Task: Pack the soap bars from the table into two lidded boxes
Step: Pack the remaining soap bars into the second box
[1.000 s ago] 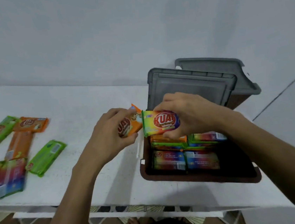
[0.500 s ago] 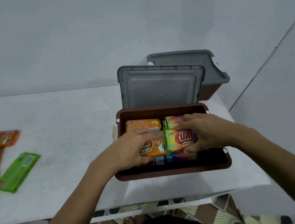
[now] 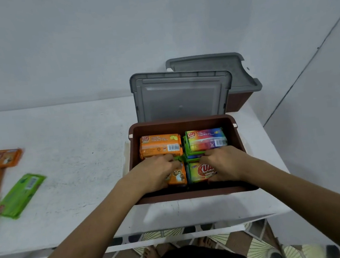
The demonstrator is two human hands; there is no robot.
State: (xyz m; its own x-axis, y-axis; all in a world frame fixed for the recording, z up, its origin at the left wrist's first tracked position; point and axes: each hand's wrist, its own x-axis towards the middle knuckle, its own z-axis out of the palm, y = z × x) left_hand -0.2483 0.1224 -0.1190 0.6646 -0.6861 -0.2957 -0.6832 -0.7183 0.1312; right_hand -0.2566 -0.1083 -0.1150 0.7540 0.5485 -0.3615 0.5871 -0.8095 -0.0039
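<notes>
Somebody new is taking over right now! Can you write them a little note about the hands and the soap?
Left hand holds an orange soap bar, right hand holds a rainbow soap bar, both down in the open brown box.
Done: more bars are stacked at its back.
Left: loose bars lie at the left end of the table; this lid is up; the second box behind is closed.

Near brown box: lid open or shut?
Open. The grey lid stands raised behind the brown box, underside facing the camera; soap bars show inside.
</notes>
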